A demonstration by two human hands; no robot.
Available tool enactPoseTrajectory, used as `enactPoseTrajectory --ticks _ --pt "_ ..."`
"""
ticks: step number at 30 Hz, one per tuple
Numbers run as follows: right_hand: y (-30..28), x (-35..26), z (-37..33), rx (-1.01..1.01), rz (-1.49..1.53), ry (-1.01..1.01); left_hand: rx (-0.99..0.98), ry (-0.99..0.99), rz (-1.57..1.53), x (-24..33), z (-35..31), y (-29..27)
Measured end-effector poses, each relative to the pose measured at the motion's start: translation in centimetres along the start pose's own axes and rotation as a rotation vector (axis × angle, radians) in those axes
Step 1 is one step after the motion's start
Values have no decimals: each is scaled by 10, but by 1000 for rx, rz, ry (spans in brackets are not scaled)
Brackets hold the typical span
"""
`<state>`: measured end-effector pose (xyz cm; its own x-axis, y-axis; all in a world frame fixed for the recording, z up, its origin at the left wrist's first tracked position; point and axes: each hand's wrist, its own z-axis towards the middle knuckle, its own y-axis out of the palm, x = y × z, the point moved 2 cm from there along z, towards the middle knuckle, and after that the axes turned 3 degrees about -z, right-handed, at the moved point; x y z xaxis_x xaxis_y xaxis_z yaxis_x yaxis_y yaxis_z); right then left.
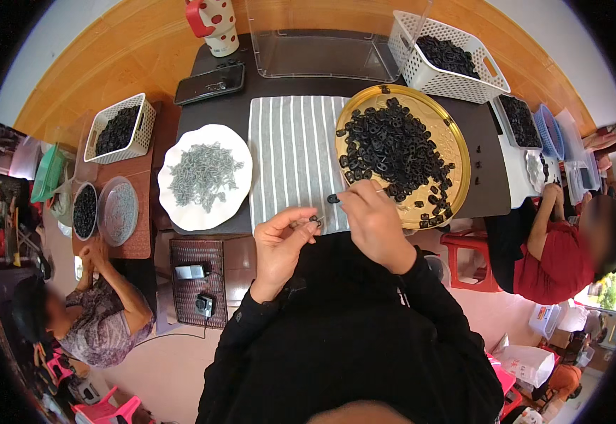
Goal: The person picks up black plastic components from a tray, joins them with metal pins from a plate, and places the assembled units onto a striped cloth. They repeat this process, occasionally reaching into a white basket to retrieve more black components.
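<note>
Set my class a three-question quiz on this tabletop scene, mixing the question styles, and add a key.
1. Multiple choice: what colour is the small piece pinched by the wearer's right hand?
A) white
B) black
C) red

2. True or false: the striped cloth lies between the white plate and the gold tray.

3. Fill the gap: the heap of small parts on the white plate is ____ in colour.

Key
1. B, black
2. True
3. Grey
</note>
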<state>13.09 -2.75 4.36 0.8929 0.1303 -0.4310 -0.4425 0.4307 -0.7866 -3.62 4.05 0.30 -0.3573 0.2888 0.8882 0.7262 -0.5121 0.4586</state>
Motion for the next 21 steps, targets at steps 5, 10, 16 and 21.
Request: enactPoseTrajectory --ticks 5,10,16,21 --pt "13 -6 11 -80 -318 -44 -13 -5 -53 -4 0 -4" --pt "14 -5 5 -85 -253 -85 0 -3 -51 -5 1 -10" --pt "23 -11 1 -65 -302 -92 6 27 -38 -2 2 -11" --pt "8 8 9 32 -118 -10 25 14 0 -3 1 -14"
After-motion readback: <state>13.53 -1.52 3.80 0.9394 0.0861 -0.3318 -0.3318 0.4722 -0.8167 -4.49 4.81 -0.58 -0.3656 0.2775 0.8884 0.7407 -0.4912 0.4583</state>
